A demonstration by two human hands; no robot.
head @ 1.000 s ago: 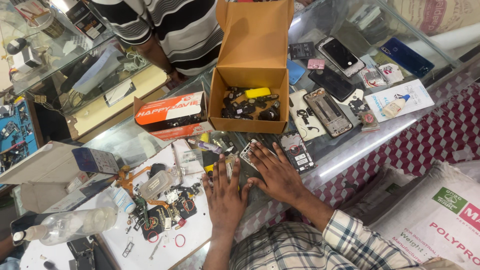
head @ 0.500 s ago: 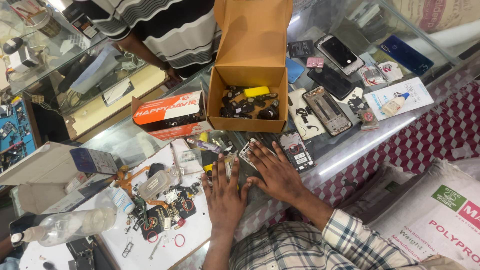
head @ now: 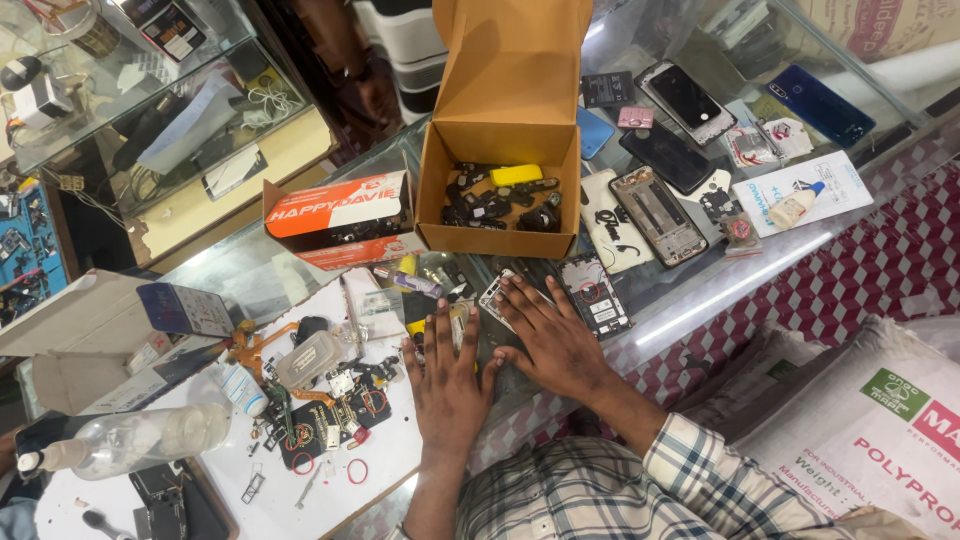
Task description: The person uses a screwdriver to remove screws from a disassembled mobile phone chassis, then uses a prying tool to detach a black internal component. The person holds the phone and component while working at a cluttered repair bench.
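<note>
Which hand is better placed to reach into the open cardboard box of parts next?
Probably the right hand. Its fingertips lie flat on the glass counter just below the cardboard box front wall. The left hand rests lower and further left, beside the white work mat.

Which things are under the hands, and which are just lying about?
In hand: left hand and right hand flat on a dark phone panel.
Lying about: open cardboard box of parts, orange box, plastic bottle, opened phone.
</note>
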